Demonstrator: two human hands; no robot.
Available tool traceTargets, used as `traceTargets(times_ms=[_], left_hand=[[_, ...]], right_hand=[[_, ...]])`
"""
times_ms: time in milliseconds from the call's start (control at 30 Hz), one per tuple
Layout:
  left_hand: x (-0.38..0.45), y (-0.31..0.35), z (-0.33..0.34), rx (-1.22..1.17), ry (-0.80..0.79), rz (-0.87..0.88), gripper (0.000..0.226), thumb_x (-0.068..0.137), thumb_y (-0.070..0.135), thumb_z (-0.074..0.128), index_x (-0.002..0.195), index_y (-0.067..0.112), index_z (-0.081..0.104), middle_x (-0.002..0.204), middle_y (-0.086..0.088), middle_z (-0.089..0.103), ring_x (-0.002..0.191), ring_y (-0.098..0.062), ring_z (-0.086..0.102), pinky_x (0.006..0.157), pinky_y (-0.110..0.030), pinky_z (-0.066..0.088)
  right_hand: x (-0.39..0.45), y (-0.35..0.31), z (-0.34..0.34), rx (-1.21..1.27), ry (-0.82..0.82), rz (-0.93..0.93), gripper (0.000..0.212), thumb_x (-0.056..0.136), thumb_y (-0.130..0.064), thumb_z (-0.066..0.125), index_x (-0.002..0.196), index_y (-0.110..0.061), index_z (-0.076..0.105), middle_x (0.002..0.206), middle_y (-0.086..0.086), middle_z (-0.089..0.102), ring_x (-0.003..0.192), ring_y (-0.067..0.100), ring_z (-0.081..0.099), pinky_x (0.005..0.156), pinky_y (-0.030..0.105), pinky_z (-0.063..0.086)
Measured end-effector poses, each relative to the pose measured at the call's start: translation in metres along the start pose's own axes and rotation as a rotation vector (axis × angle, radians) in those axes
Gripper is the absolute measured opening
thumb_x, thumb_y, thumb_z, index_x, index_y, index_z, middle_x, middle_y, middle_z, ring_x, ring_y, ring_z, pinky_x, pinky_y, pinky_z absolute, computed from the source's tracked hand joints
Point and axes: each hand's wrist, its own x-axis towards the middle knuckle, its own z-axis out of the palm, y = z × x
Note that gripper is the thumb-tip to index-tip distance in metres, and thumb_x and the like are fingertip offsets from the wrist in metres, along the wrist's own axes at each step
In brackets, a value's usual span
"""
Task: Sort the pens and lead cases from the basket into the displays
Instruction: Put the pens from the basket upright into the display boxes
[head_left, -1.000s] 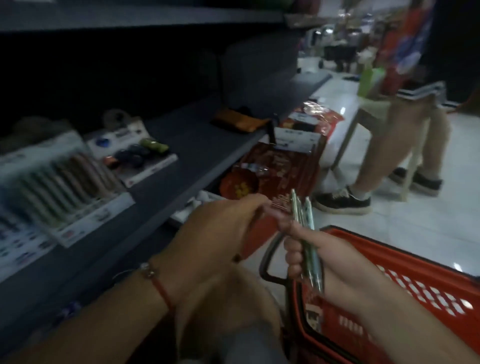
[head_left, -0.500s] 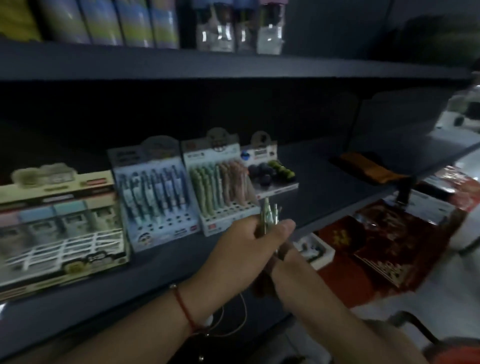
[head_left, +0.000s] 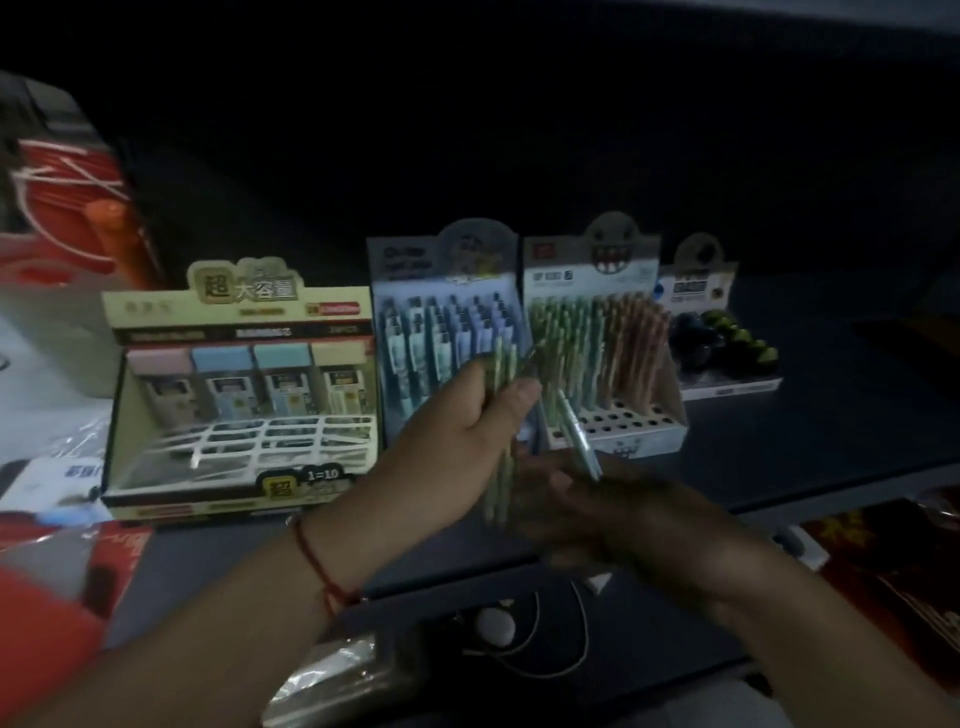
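My left hand (head_left: 467, 415) grips a bunch of green pens (head_left: 500, 447), held upright in front of the shelf. My right hand (head_left: 587, 499) sits just below and to the right, in shadow, and holds one pale green pen (head_left: 576, 436) slanted upward. Behind them on the dark shelf stand a blue pen display (head_left: 441, 291), a green-and-orange pen display (head_left: 618, 426) with empty holes at its front, and a cream lead-case display (head_left: 239, 374) at the left. The basket is out of view.
A small display of dark and green round items (head_left: 727, 353) stands at the right of the row. Red packaging (head_left: 57, 218) lies at the far left and red items (head_left: 893, 566) at the lower right. A white cord (head_left: 540, 654) hangs below the shelf edge.
The view has swung from the red basket and floor up to the shelf. The pens passed from my right hand to my left, and both hands now sit close before the pen displays.
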Motion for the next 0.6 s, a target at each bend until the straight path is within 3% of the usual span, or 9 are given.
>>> traceTargets(times_ms=[100,167,233,300,367,433,500,600], left_hand=[[-0.004,-0.010,-0.008,0.105,-0.004,0.059,0.026,0.096,0.057,0.038,0.101,0.031,0.042,0.074,0.003,0.059,0.062,-0.007,0.058,0.060,-0.030,0.046],[-0.008,-0.016,-0.009,0.213,-0.021,0.125,0.023,0.097,0.054,0.037,0.114,0.040,0.038,0.071,0.014,0.057,0.055,-0.003,0.053,0.048,-0.021,0.036],[-0.010,-0.020,-0.008,0.324,-0.088,0.183,0.042,0.098,0.051,0.038,0.137,0.053,0.021,0.071,0.025,0.056,0.054,0.001,0.050,0.049,-0.018,0.034],[-0.011,-0.022,-0.007,0.460,-0.133,0.186,0.059,0.097,0.052,0.040,0.145,0.056,0.006,0.067,0.011,0.052,0.060,0.002,0.051,0.052,-0.017,0.033],[-0.009,-0.025,-0.008,0.611,-0.107,0.199,0.058,0.096,0.056,0.039,0.148,0.044,0.015,0.081,0.014,0.054,0.069,-0.002,0.052,0.058,-0.020,0.035],[-0.007,-0.029,-0.009,0.729,-0.073,0.241,0.048,0.096,0.058,0.038,0.137,0.033,0.032,0.092,0.014,0.054,0.077,-0.005,0.052,0.063,-0.022,0.037],[-0.009,-0.034,-0.012,0.806,-0.065,0.240,0.040,0.096,0.058,0.036,0.124,0.029,0.035,0.074,0.012,0.044,0.063,-0.006,0.045,0.054,-0.020,0.032],[-0.016,-0.046,-0.017,0.899,-0.074,0.237,0.038,0.094,0.059,0.034,0.119,0.029,0.037,0.062,0.009,0.034,0.052,-0.007,0.040,0.045,-0.019,0.025]], right_hand=[[0.018,0.000,-0.008,-0.136,0.104,-0.059,0.024,0.102,-0.029,0.052,0.113,-0.022,0.072,0.070,-0.001,0.067,0.058,0.012,0.062,0.052,0.025,0.047],[0.025,0.004,-0.011,-0.154,0.178,-0.099,0.026,0.101,-0.036,0.053,0.107,-0.021,0.074,0.060,0.002,0.045,0.051,0.015,0.043,0.052,0.029,0.035],[0.031,0.009,-0.010,-0.125,0.231,-0.101,0.034,0.100,-0.042,0.051,0.104,-0.014,0.070,0.057,0.001,0.039,0.049,0.014,0.035,0.049,0.026,0.031],[0.036,0.010,-0.008,-0.095,0.266,-0.107,0.043,0.101,-0.045,0.045,0.103,-0.006,0.063,0.055,0.000,0.040,0.045,0.012,0.032,0.044,0.023,0.027],[0.043,0.009,-0.008,-0.082,0.286,-0.161,0.044,0.103,-0.042,0.042,0.101,-0.001,0.059,0.059,0.007,0.040,0.044,0.012,0.032,0.042,0.021,0.027],[0.047,0.009,-0.009,-0.087,0.291,-0.246,0.044,0.104,-0.035,0.043,0.097,0.007,0.055,0.062,0.011,0.038,0.044,0.011,0.032,0.041,0.018,0.028],[0.050,0.009,-0.010,-0.093,0.297,-0.304,0.041,0.104,-0.031,0.045,0.096,0.006,0.061,0.063,0.010,0.048,0.048,0.012,0.042,0.044,0.018,0.034],[0.055,0.009,-0.013,0.053,0.264,-0.294,0.031,0.103,-0.029,0.049,0.102,-0.011,0.074,0.074,0.004,0.062,0.063,0.013,0.057,0.053,0.021,0.046]])
